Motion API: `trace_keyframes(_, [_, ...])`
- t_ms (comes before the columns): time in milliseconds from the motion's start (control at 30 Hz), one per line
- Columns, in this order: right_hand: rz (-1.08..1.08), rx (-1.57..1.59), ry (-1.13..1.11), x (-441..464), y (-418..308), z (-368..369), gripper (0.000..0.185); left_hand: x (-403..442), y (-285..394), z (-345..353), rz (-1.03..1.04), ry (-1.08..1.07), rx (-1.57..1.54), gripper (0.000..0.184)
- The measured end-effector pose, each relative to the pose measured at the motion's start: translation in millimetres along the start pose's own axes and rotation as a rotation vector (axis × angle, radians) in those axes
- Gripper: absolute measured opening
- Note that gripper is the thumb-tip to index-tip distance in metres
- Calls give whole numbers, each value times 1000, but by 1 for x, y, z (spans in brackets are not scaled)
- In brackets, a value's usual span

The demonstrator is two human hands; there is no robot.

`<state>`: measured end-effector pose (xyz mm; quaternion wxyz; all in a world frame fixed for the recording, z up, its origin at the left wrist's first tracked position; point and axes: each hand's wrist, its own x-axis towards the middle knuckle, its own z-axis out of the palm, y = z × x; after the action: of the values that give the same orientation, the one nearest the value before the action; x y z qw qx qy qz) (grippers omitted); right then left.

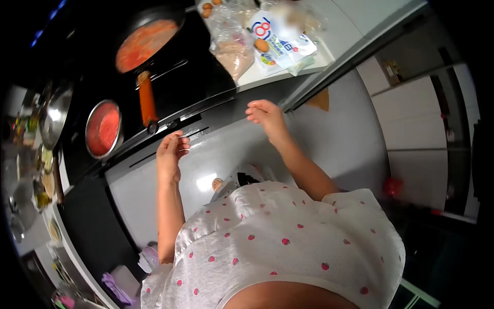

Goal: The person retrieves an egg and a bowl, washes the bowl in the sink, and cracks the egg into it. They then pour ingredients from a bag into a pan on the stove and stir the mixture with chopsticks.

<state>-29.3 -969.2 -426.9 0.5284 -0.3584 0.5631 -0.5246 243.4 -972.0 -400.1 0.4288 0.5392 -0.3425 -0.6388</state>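
My left hand (171, 148) hovers in front of the stove's edge, its fingers loosely bent and apart, with nothing visible in them. Nearest to it is the orange-brown handle (147, 100) of a dark frying pan (181, 16), which holds a spread-out reddish-orange mixture (146, 45). A metal bowl (121, 135) with pink-red contents stands on the stove to the left of the handle. My right hand (266, 117) is in the air before the counter's front edge, fingers partly stretched and holding nothing that I can see. Neither hand touches anything.
On the white counter (321, 59) lie clear plastic bags (234, 54), a printed white bag (275, 49) and a brown egg (261, 45). More eggs (207, 10) sit farther back. A large metal pan (54, 116) stands left. White cabinets (411, 113) line the right.
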Motion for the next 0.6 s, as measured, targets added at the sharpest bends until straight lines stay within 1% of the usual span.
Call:
trace_keyframes(67, [-98,-10,159,11,-9,-23,16,15,-4,22,-47,-70,21,19])
trace_keyframes(100, [-97,-12,173,18,-18,-35,16,22,-2,37,-61,-97,37,19])
trace_keyframes(167, [-215,-84,341,32,-35,-59,15,39,-1,61,-70,-130,56,18])
trace_keyframes(200, [-212,-86,347,45,-38,-74,15,47,2,74,-41,-167,58,18])
trace_keyframes(267, [-424,-136,472,78,-43,-103,13,67,7,102,13,-199,81,18])
trace_keyframes(300, [-413,-139,461,91,-51,-115,13,77,10,118,5,-186,77,18])
trace_keyframes(367, [-418,-540,547,116,-79,-132,12,97,13,153,57,-187,96,18])
trace_keyframes(433, [-430,-588,495,145,-89,-143,13,121,9,188,54,-203,79,18])
trace_keyframes(500, [-545,-771,259,171,-93,-138,14,149,-3,223,187,-209,155,19])
trace_keyframes(533, [-551,-853,201,185,-87,-133,16,159,-1,242,212,-175,184,19])
trace_keyframes(567, [-644,-934,157,196,-82,-127,17,168,1,256,241,-144,213,20])
trace_keyframes(600, [-662,-1032,116,206,-78,-120,16,178,1,265,276,-111,232,20])
